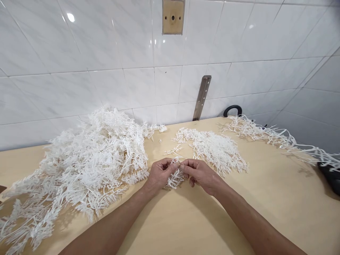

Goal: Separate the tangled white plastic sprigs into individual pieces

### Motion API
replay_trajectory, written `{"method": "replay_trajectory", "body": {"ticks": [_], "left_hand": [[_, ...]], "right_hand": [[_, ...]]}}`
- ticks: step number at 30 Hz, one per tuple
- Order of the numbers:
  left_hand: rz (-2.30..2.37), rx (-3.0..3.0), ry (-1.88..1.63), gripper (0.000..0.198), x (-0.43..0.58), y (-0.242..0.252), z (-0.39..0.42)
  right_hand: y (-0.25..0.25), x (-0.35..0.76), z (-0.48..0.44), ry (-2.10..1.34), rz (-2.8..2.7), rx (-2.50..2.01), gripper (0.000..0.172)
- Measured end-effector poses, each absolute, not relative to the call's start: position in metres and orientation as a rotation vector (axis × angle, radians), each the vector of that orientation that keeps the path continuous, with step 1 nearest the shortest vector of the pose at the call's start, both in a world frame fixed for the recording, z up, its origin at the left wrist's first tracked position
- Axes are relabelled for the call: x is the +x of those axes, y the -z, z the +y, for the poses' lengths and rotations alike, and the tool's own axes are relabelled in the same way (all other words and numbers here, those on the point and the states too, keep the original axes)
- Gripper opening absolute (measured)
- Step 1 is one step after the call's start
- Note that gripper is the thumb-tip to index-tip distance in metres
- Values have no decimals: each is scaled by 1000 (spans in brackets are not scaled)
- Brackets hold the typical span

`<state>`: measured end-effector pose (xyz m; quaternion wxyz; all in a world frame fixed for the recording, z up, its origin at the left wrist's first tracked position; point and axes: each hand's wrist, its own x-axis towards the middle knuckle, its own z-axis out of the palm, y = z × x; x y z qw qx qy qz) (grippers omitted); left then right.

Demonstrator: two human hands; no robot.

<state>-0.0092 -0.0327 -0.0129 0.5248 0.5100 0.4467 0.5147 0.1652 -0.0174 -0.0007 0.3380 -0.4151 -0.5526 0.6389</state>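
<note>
My left hand point(162, 174) and my right hand point(199, 173) meet near the middle of the wooden table. Between them is a small white plastic sprig point(175, 180) with many thin branching tips. Thumb and forefinger of each hand pinch it at its upper end, and the rest hangs down between the palms. A large heap of similar white sprigs point(101, 152) lies to the left of my left hand. Beyond my right hand spreads a smaller, flatter pile of white sprigs point(216, 148). A few loose pieces point(174, 150) lie just past my fingertips.
Long bare white stems point(268, 136) run along the table's point(276, 198) right back edge. A black curved handle point(233, 109) stands behind them, and a black object point(329, 179) sits at the right edge. A metal bracket point(202, 97) is upright against the tiled wall point(101, 88).
</note>
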Motion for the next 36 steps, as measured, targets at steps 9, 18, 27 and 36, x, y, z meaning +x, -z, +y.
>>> {"method": "replay_trajectory", "body": {"ticks": [9,18,27,36], "left_hand": [[1086,1220,-1248,34,-10,12,-33],[1182,1372,-1255,30,-9,21,-32],[1339,1684,-1287,25,-7,12,-43],[1222,1457,-1223,34,-7,11,-37]], "right_hand": [[7,161,-18,-1301,-1578,-1242,30],[5,154,-25,-790,-1936,-1218,19],[12,148,-24,-504,-2051,-1315,19],[-4,188,-2,-649,-1629,-1608,28]]}}
